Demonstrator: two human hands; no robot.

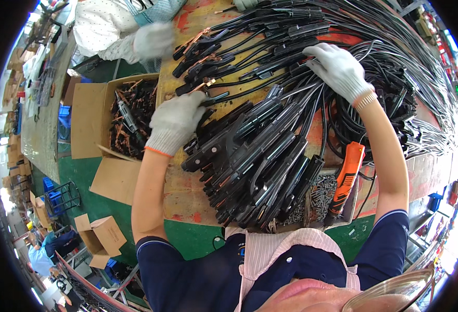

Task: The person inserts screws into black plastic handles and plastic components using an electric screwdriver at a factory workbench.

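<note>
Spectacles (395, 291) sit at the lower edge, above a striped pink apron (307, 239). From the left, an open cardboard box (109, 234) stands on the green floor; beyond it, a carton (88, 119) of coppery parts (145, 93) stands against the worn yellow-and-red table (187, 184). Over that carton's far right corner is a co-worker's gloved hand (155, 40), blurred. The person's left hand (177, 119), gloved in white, has its fingers bent at the near end of a row of black clamps (304, 30). A heap of black clamps (260, 151) lies mid-table, nearer the person. Farther right, the gloved right hand (338, 70) reaches over their cables, thumb below the fingers; whether either hand is closed on a piece cannot be told. Below, an orange tool (348, 174) leans beside screws (317, 200), and grey cables (385, 26) sweep along the far right.
</note>
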